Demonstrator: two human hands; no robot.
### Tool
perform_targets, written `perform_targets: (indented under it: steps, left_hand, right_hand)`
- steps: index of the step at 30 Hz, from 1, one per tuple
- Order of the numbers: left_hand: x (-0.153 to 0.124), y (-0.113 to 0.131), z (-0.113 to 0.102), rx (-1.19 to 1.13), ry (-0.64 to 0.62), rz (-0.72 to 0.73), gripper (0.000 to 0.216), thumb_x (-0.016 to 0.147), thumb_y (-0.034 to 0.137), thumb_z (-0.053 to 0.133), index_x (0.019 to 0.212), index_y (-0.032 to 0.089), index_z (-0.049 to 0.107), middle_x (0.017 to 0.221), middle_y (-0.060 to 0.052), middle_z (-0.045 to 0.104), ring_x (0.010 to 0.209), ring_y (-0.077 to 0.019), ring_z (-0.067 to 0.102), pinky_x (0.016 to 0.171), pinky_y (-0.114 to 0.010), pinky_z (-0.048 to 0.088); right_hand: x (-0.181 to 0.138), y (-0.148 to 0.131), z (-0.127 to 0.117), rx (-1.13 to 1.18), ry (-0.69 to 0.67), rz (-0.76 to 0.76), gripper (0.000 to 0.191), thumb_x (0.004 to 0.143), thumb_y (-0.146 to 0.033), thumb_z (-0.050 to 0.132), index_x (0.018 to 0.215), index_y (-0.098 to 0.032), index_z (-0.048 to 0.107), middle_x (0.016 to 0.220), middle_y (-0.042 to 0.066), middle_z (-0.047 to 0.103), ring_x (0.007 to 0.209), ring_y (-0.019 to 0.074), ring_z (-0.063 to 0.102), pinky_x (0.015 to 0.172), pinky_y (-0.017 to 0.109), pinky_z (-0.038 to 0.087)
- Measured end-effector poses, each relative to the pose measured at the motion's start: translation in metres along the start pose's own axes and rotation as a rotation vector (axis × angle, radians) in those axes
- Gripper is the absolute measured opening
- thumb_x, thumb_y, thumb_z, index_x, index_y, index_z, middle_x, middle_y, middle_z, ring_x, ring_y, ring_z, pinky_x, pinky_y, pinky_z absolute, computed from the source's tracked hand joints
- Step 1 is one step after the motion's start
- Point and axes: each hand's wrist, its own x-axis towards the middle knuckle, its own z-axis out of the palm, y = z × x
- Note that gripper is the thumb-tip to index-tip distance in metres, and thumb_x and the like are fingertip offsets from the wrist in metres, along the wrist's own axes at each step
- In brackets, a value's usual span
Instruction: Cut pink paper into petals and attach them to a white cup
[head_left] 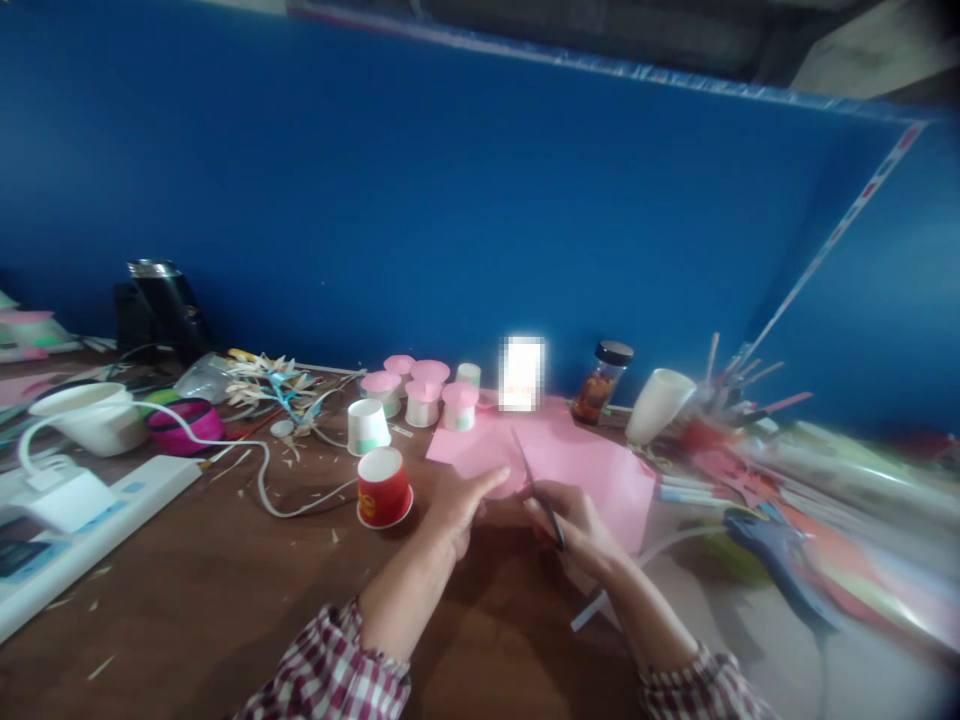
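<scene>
A large sheet of pink paper (pixel 592 460) lies across the middle of the brown table. My left hand (pixel 459 505) is closed on its near left part, thumb on top. In my right hand (pixel 574 525) is a pair of dark scissors (pixel 526 465), its blades pointing away from me over the paper. How wide the blades stand apart is too blurred to tell. Left of my left hand stands a red paper cup (pixel 382 490), with a white paper cup (pixel 367 427) behind it. Several small cups topped with pink paper discs (pixel 429 375) stand beyond.
At left are a white power strip (pixel 150 510) with a charger and cable, a white bowl (pixel 97 415) and a black flask (pixel 169 305). A dark-lidded jar (pixel 600 383) and a tilted white cup (pixel 660 403) stand behind the paper. A blue glue gun (pixel 780 560) lies right among blurred materials.
</scene>
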Motion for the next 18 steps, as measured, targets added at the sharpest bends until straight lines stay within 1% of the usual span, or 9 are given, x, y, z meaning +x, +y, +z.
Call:
perform_targets:
  steps: [5,18]
  left_hand:
    - [0.0006,-0.0005,-0.0005,-0.005,0.008,0.004,0.039,0.052,0.035,0.084,0.075,0.013,0.061,0.053,0.005,0.051,0.04,-0.0044,0.032,0.041,-0.022,0.02]
    - [0.0055,-0.0049,-0.0026,0.034,0.006,0.01,0.039,0.055,0.036,0.082,0.078,0.013,0.062,0.054,0.004,0.052,0.042,-0.0057,0.036,0.042,-0.022,0.022]
  right_hand:
    - [-0.0006,-0.002,0.0008,-0.012,-0.003,-0.011,0.04,0.081,-0.048,0.063,0.093,-0.01,0.066,0.054,-0.003,0.051,0.05,0.0106,0.046,0.047,0.021,0.036]
    - [0.0004,-0.004,-0.0014,-0.044,0.006,-0.003,0.044,0.077,-0.053,0.064,0.089,-0.011,0.067,0.056,-0.002,0.05,0.051,0.0102,0.044,0.046,0.021,0.033]
